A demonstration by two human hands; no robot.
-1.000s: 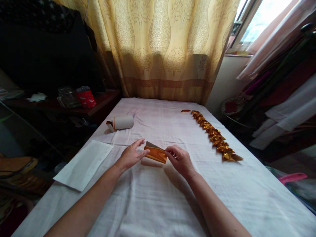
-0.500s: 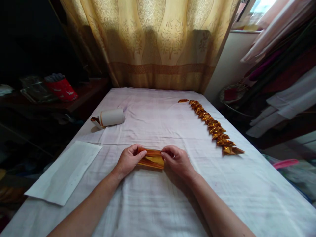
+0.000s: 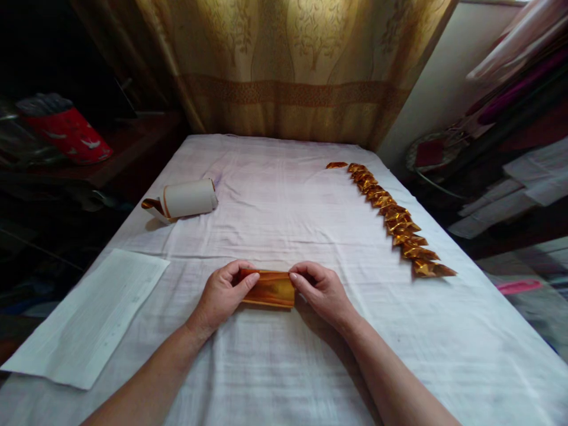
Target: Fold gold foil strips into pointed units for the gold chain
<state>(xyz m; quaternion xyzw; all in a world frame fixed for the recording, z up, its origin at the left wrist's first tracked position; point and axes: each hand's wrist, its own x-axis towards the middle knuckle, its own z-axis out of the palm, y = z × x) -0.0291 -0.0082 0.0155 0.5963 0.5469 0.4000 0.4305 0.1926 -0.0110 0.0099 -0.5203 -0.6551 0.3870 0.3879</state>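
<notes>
Between my hands is a shiny gold foil paper (image 3: 271, 290), folded into a short wide strip just over the white sheet. My left hand (image 3: 224, 293) pinches its left end, thumb on the near face. At the upper right corner, the thumb and forefinger of my right hand (image 3: 320, 290) grip the same paper. A row of folded gold foil pieces (image 3: 394, 222) runs along the right side, overlapping one another. One more folded gold piece (image 3: 336, 165) lies apart at the row's far end.
A white roll with gold inside (image 3: 189, 198) lies at the left, below it a white paper sheet (image 3: 95, 313). White cloth (image 3: 275, 367) covers the surface. A red container (image 3: 68, 133) stands on a dark side table; a patterned curtain (image 3: 284, 89) hangs behind. Clothes (image 3: 528, 171) hang at the right.
The gold paper looks flatter and smoother between my hands, and my left hand has shifted slightly left. My view has tilted down and come closer to the table.
</notes>
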